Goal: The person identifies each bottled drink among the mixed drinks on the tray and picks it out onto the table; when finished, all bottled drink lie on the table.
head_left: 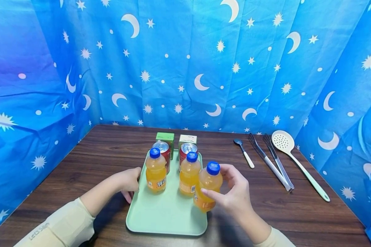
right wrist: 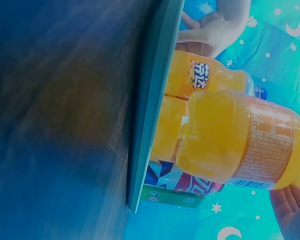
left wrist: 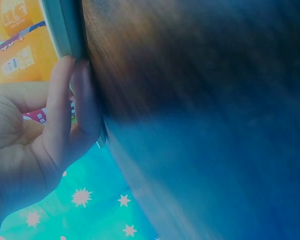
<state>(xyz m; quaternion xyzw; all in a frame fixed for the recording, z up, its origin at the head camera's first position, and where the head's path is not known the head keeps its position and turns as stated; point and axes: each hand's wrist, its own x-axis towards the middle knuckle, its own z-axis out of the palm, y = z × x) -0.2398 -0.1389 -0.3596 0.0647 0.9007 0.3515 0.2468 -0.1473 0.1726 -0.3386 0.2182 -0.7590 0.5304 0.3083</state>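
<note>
My right hand (head_left: 236,195) grips an orange soda bottle (head_left: 211,181) with a blue cap, thumb on its near side. This bottle hangs tilted over the right edge of a light green tray (head_left: 167,219); the right wrist view shows its base off the tray. At the tray's left edge, my left hand (head_left: 129,183) pinches the rim, its fingers (left wrist: 60,107) bent there. Two more orange soda bottles stand on the tray, one on the left (head_left: 156,171) and one on the right (head_left: 189,175). Behind them are two red cans (head_left: 164,147), partly hidden.
Two green boxes, one at left (head_left: 165,136) and one with a pale top (head_left: 188,138), stand behind the cans. On the dark wooden table to the right lie a small spoon (head_left: 244,153), metal tongs (head_left: 273,164) and a skimmer (head_left: 300,164). Blue curtains surround the table.
</note>
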